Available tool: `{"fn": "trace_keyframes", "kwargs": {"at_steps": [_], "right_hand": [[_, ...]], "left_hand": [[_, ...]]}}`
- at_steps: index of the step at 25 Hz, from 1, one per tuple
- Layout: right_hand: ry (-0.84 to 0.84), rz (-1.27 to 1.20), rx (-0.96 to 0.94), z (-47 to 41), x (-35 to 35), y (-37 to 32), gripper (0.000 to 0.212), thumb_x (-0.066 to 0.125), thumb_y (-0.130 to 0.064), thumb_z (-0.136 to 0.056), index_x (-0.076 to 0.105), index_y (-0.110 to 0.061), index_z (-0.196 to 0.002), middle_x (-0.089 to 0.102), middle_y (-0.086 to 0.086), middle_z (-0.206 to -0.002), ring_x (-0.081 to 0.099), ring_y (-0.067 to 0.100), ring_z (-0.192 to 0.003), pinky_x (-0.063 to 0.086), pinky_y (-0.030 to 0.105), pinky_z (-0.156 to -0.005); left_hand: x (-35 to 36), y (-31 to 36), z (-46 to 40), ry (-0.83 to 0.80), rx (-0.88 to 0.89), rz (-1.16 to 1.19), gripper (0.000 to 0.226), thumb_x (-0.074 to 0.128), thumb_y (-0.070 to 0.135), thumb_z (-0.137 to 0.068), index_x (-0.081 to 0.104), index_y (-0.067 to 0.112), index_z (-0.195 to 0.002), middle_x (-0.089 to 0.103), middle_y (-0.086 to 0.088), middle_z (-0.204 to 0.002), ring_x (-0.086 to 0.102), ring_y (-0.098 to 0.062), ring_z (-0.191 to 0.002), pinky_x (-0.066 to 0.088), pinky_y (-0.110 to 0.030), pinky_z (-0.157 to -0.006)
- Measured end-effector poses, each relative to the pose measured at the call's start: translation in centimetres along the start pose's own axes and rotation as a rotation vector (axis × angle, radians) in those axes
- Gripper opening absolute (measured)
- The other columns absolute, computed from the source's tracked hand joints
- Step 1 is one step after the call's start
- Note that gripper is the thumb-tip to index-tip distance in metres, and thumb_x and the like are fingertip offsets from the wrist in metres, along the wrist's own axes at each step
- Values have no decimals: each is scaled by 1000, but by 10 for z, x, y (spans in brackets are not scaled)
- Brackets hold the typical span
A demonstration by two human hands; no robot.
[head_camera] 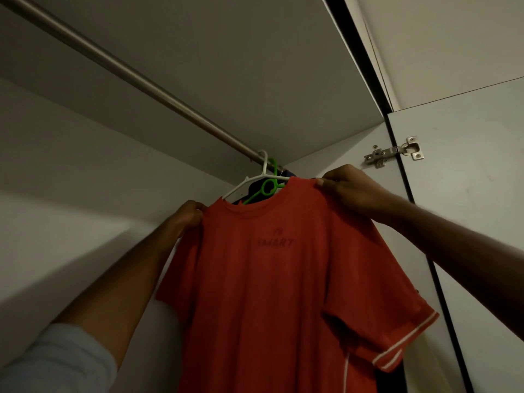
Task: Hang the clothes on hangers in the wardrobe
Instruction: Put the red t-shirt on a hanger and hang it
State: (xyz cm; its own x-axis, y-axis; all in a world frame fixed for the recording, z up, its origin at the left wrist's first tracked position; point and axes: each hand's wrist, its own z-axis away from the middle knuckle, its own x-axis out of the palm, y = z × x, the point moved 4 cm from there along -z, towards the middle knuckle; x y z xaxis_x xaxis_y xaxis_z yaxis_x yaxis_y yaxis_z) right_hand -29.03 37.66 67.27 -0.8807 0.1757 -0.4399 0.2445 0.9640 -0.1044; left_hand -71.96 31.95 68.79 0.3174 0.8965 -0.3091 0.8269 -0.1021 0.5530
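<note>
A red T-shirt with "SMART" on the chest and white sleeve stripes hangs on a white hanger, whose hook is over the metal rail near the rail's right end. My left hand pinches the shirt's left shoulder. My right hand pinches its right shoulder at the collar. Behind the shirt a green hanger carries a dark garment, mostly hidden.
The wardrobe's top panel is just above the rail. The right side wall carries a metal door hinge, and the open door stands to the right. The rail to the left of the hangers is bare.
</note>
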Motion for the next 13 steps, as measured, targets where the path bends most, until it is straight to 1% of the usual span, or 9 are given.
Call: {"fn": "trace_keyframes", "kwargs": {"at_steps": [1,2,3,4,6,7,9,11,13], "right_hand": [[7,19,0,-1,0,0,37,49,-32,-108,75,-8,-97,73,6,-88,70,20,-81,58,43,-80],[20,31,0,-2,-1,1,37,50,-33,-108,75,-8,-102,73,7,-95,69,22,-88,57,43,-86],[40,44,0,-3,-2,2,37,50,-36,-107,75,-8,-106,72,6,-101,68,21,-93,56,42,-88],[63,68,7,-3,-3,5,40,50,-40,-107,75,-9,-109,72,6,-104,67,21,-95,55,42,-89],[134,173,36,-2,-4,12,47,48,-51,-104,73,-12,-107,71,6,-102,66,21,-89,56,43,-85],[189,259,36,1,-6,14,50,46,-56,-103,70,-12,-105,71,7,-97,65,21,-83,56,42,-80],[316,460,-37,11,-8,13,54,42,-59,-103,63,-10,-107,67,9,-92,62,22,-76,48,36,-69],[374,583,-159,21,-6,9,56,42,-58,-102,58,-8,-120,64,13,-106,62,27,-88,43,36,-70],[327,596,-212,25,-2,8,56,44,-56,-102,53,-8,-129,60,16,-119,60,31,-103,45,39,-74]], "left_hand": [[1,-4,-1,13,-5,-64,19,60,-1,-94,72,2,-109,72,-21,-108,71,-34,-92,60,-41,-81],[2,-7,0,30,-22,-130,14,64,3,-93,71,3,-105,72,-21,-108,71,-36,-97,60,-46,-87],[2,-11,1,42,-52,-187,13,67,6,-92,71,0,-103,71,-20,-105,70,-37,-100,59,-47,-90],[2,-15,2,48,-80,-227,19,69,8,-90,72,-4,-105,72,-21,-106,71,-37,-99,60,-46,-90],[1,-22,10,50,-116,-340,28,72,14,-88,72,-4,-110,73,-21,-109,71,-34,-97,60,-42,-87],[1,-24,17,70,-112,-416,29,70,19,-90,71,-1,-112,72,-19,-112,70,-34,-99,59,-40,-85],[3,-23,40,152,-64,-548,30,61,24,-96,63,1,-113,68,-17,-114,67,-36,-104,53,-40,-85],[8,-16,66,248,46,-666,23,54,20,-96,56,0,-107,65,-19,-106,66,-39,-101,53,-45,-83],[17,-4,91,267,102,-754,21,54,14,-90,53,1,-106,64,-19,-102,65,-40,-97,53,-47,-79]]}}
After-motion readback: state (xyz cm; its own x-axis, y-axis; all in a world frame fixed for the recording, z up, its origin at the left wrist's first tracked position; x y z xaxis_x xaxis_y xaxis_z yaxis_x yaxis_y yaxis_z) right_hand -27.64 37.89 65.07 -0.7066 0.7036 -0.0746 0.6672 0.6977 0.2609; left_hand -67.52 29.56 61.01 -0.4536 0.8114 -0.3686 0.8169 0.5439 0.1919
